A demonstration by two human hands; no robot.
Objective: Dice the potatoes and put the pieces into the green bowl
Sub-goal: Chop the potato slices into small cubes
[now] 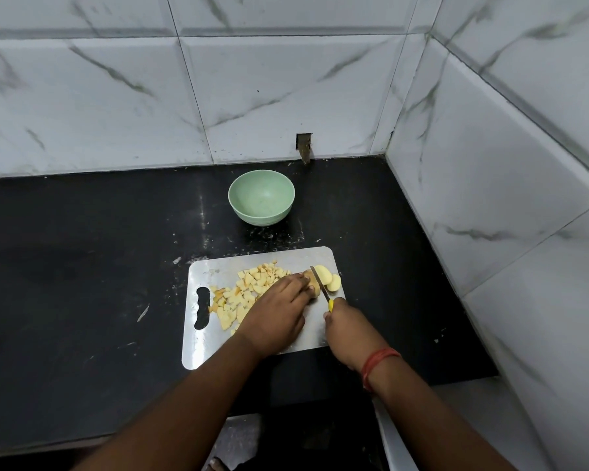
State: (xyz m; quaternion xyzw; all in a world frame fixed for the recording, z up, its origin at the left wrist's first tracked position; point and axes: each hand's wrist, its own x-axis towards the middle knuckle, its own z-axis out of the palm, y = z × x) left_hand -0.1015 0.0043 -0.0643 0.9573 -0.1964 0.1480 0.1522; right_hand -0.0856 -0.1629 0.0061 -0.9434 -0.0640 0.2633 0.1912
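Right hand (346, 326) grips the yellow-handled knife (321, 284), slicing the potato (312, 283) that the left hand (276, 314) pins on the steel board (218, 348). I'd keep those left fingers tucked back from the blade. Diced pile (245, 294) sits left; green bowl (261, 198) waits empty behind on the table.

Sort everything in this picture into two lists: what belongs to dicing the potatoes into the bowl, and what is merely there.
Belongs to the job:
potato
potato slices
diced potato pieces
knife
steel cutting board
green bowl
left hand
right hand

Merely there:
black countertop
marble wall tiles
hole in the wall
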